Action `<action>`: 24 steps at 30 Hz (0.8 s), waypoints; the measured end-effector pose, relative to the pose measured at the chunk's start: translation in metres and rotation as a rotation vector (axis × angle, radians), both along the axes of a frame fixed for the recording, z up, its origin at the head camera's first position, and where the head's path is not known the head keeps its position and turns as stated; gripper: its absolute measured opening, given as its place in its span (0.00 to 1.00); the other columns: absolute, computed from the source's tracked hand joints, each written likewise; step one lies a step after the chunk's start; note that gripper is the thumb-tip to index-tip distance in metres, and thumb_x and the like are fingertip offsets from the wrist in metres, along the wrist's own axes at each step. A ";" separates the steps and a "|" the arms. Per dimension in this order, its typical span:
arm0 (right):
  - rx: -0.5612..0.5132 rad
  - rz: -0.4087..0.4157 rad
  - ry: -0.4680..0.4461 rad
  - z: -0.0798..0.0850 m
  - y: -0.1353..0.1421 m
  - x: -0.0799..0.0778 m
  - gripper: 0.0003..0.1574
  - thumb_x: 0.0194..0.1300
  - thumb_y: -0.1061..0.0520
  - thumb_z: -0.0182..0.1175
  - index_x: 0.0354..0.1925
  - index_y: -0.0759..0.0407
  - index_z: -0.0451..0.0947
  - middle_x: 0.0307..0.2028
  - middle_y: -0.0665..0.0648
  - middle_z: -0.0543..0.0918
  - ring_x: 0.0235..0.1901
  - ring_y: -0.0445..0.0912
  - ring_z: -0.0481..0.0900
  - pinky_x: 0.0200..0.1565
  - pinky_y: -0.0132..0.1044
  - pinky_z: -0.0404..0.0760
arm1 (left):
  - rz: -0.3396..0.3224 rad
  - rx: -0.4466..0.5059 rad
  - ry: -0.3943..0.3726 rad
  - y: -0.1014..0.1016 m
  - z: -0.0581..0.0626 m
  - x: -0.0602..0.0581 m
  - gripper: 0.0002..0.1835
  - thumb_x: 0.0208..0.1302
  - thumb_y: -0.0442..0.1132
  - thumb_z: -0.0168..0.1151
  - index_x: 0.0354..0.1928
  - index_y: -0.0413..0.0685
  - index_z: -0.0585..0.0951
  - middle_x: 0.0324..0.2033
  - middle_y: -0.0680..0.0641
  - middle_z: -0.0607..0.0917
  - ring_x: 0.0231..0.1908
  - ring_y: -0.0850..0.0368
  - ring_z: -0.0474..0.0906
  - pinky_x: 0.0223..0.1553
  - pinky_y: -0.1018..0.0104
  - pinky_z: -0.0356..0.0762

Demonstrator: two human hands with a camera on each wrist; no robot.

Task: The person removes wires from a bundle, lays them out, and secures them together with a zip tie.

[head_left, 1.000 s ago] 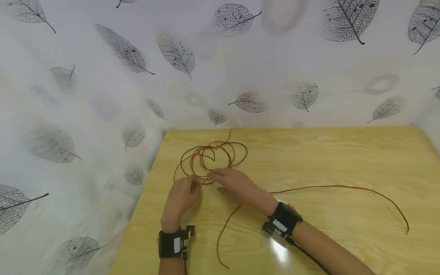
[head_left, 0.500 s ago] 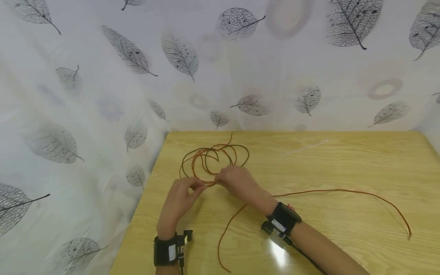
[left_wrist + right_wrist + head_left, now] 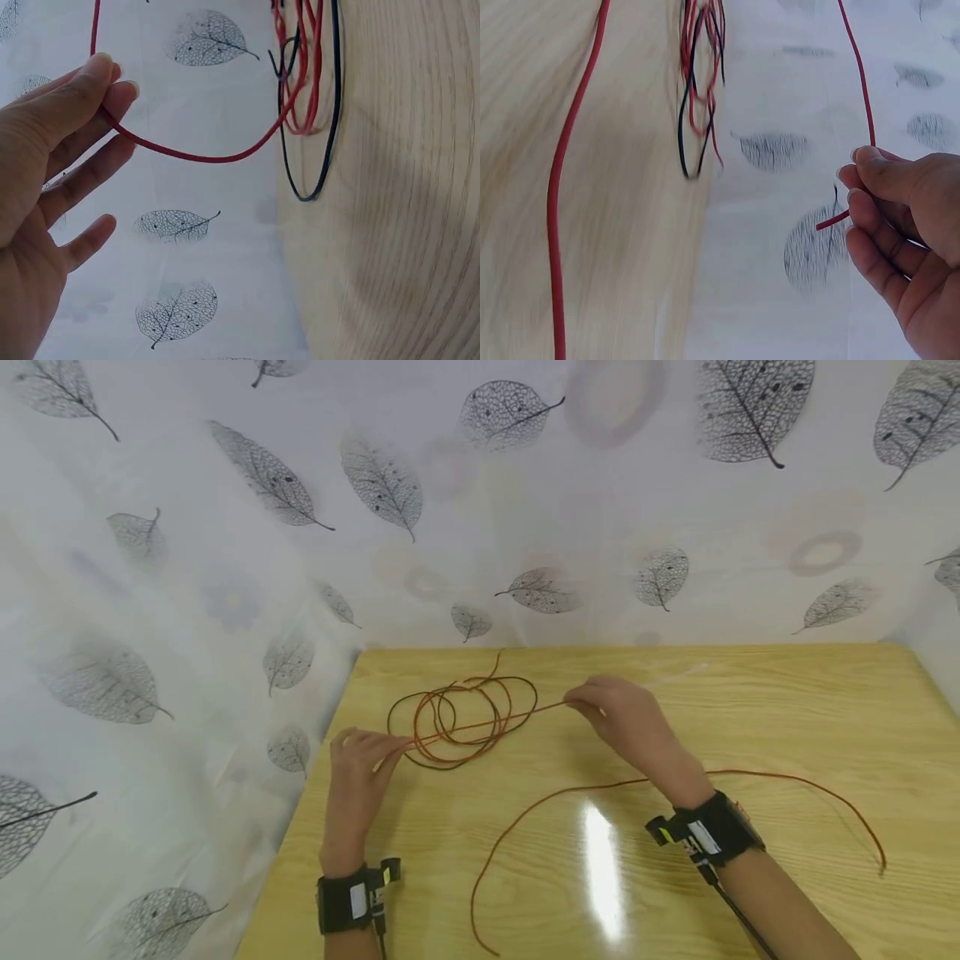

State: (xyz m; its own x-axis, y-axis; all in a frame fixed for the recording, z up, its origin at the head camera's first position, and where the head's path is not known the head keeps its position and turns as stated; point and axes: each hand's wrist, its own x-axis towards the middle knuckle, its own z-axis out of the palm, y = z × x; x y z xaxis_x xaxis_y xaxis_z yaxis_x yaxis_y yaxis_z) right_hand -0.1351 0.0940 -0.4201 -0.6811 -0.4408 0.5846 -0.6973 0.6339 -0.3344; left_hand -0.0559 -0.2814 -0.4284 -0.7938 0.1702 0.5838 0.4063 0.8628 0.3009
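Observation:
Between my two hands a red wire (image 3: 543,708) stretches almost straight, slanting up to the right over a loose coil. My left hand (image 3: 360,785) pinches it between thumb and fingertips; in the left wrist view the red wire (image 3: 202,159) sags from those fingers back to the coil. My right hand (image 3: 630,727) pinches the wire close to one end, and a short cut tip (image 3: 831,220) pokes out below the fingers in the right wrist view. The coil's red loops (image 3: 417,718) lie tangled with a black wire (image 3: 536,693) on the table.
A separate red wire (image 3: 558,792) curves across the wooden table (image 3: 750,710), passing under my right forearm. Leaf-patterned white cloth (image 3: 435,602) stands behind the table and along its left side. Each wrist wears a black strap (image 3: 716,828) with a small camera.
My hands have moved apart from the coil's near edge, the right one up and to the right, the left one leftward. A length of red wire now spans between them.

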 end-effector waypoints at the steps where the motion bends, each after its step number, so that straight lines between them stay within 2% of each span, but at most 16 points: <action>1: 0.004 -0.020 -0.011 0.001 0.009 0.000 0.08 0.55 0.60 0.71 0.37 0.56 0.88 0.29 0.52 0.86 0.29 0.45 0.82 0.31 0.40 0.83 | 0.005 -0.005 0.001 0.000 0.000 -0.001 0.10 0.49 0.32 0.75 0.36 0.48 0.90 0.29 0.50 0.90 0.35 0.53 0.79 0.55 0.43 0.65; 9: 0.019 -0.154 -0.069 0.007 0.069 0.004 0.09 0.58 0.60 0.69 0.40 0.57 0.87 0.35 0.56 0.88 0.33 0.50 0.84 0.33 0.46 0.83 | 0.066 0.002 -0.011 -0.007 -0.008 -0.003 0.10 0.49 0.31 0.75 0.37 0.47 0.90 0.30 0.48 0.89 0.36 0.51 0.76 0.48 0.46 0.66; 17: 0.068 -0.260 -0.071 0.004 0.138 0.021 0.12 0.56 0.63 0.70 0.42 0.59 0.87 0.32 0.58 0.87 0.28 0.53 0.83 0.26 0.49 0.80 | 0.067 -0.009 0.005 -0.010 -0.016 0.001 0.08 0.47 0.30 0.76 0.33 0.44 0.89 0.28 0.45 0.89 0.33 0.48 0.78 0.44 0.45 0.67; 21: 0.121 -0.337 -0.091 0.000 0.180 0.036 0.13 0.53 0.65 0.71 0.41 0.62 0.87 0.29 0.62 0.87 0.25 0.56 0.82 0.24 0.54 0.78 | 0.035 -0.033 -0.043 -0.006 -0.024 0.007 0.08 0.47 0.30 0.76 0.32 0.44 0.89 0.28 0.47 0.89 0.33 0.49 0.79 0.44 0.45 0.70; 24: 0.151 -0.336 -0.116 -0.005 0.200 0.044 0.15 0.50 0.67 0.72 0.40 0.63 0.88 0.30 0.63 0.88 0.26 0.58 0.83 0.25 0.56 0.78 | -0.001 -0.046 -0.101 0.003 -0.030 0.009 0.07 0.49 0.31 0.75 0.32 0.45 0.89 0.28 0.48 0.89 0.33 0.50 0.80 0.45 0.45 0.72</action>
